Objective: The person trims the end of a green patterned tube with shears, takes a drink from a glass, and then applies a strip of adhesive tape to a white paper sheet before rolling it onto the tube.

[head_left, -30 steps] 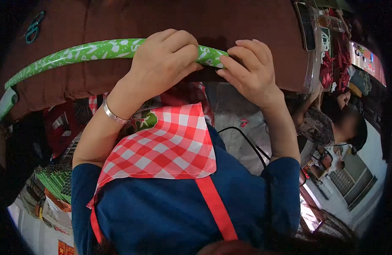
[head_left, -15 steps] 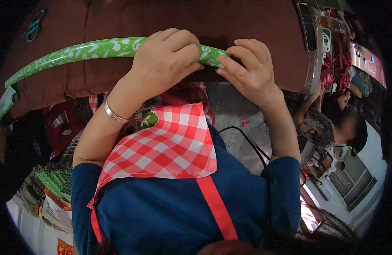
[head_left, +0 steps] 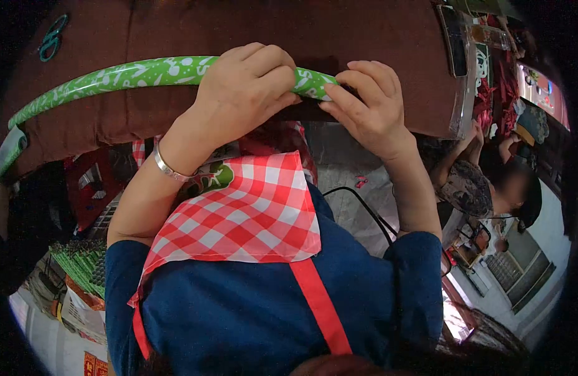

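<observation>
A long green roll (head_left: 126, 75) of glossy sheet, printed with white letters and shapes, curves across the brown-covered table (head_left: 364, 31) near its front edge. My left hand (head_left: 248, 84) is closed over the roll, its fingertips curled down behind and under it. At the roll's right end, my right hand (head_left: 367, 100) pinches the tip between thumb and bent fingers. The left end of the roll reaches the table's edge, where a loose piece of green sheet (head_left: 12, 150) hangs down.
Teal-handled scissors (head_left: 52, 37) lie at the table's far left. A dark phone (head_left: 453, 41) lies at the right edge, near clear tape (head_left: 462, 103). Below left are bundled green rolls (head_left: 79, 263). Another person (head_left: 474, 182) sits at the right.
The white print on the roll between my left hand and its left end has shifted slightly. Both hands stay in nearly the same place.
</observation>
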The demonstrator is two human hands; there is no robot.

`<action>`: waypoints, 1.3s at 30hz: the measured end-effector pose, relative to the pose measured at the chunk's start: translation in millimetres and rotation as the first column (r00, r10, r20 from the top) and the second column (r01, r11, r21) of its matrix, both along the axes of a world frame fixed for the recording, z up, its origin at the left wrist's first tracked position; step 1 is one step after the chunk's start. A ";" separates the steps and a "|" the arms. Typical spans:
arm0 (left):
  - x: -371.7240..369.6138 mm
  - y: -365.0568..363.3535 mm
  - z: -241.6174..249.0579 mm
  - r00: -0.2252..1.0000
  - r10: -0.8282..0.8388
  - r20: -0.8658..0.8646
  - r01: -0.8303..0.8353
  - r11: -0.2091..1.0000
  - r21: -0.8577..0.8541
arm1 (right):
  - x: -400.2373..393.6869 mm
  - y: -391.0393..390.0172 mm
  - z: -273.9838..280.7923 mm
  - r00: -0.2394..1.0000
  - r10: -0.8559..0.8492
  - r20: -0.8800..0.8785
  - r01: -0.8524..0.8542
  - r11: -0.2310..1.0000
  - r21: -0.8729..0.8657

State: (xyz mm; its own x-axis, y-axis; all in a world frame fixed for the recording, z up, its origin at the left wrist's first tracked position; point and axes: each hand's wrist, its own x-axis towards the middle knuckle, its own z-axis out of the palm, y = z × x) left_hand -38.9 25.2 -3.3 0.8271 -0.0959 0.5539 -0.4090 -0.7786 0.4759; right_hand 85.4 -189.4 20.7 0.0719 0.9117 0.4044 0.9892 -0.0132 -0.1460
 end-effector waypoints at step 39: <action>-3.6 -0.1 0.6 1.000 0.012 -0.004 -0.012 1.000 -0.001 | -10.3 -0.8 -3.9 0.999 -0.045 -0.031 0.046 0.998 0.036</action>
